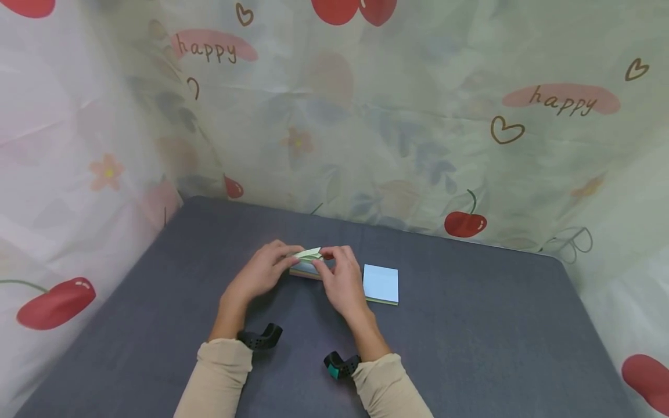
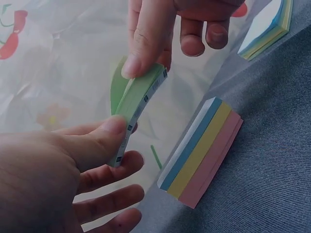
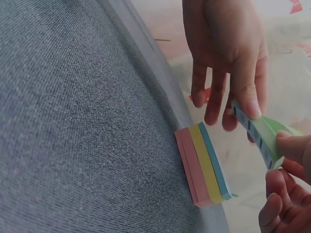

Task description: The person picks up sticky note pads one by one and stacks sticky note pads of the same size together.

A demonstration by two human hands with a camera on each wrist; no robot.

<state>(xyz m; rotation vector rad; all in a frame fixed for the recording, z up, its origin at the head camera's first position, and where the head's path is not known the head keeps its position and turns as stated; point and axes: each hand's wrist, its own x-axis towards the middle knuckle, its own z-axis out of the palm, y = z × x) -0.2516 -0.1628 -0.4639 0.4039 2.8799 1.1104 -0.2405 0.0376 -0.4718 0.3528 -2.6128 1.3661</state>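
Both hands pinch a pad of green sticky notes (image 2: pixel 138 92), which is bent, with some of its sheets fanned apart. My left hand (image 1: pixel 265 268) grips one end between thumb and fingers, the other fingers spread loosely. At the opposite end my right hand (image 1: pixel 341 278) pinches the pad with its thumb on top. Below the pad, on the table, lies a stack of sticky notes (image 2: pixel 201 155) in pink, yellow and blue layers. In the right wrist view the green pad (image 3: pixel 265 131) hangs apart from that stack.
A second sticky-note stack (image 1: pixel 381 283), light blue on top, lies right of my right hand on the dark grey table (image 1: pixel 470 342). Behind and beside the table hangs a printed curtain (image 1: pixel 366 145) with cherries and flowers. Black straps (image 1: pixel 261 338) circle the wrists.
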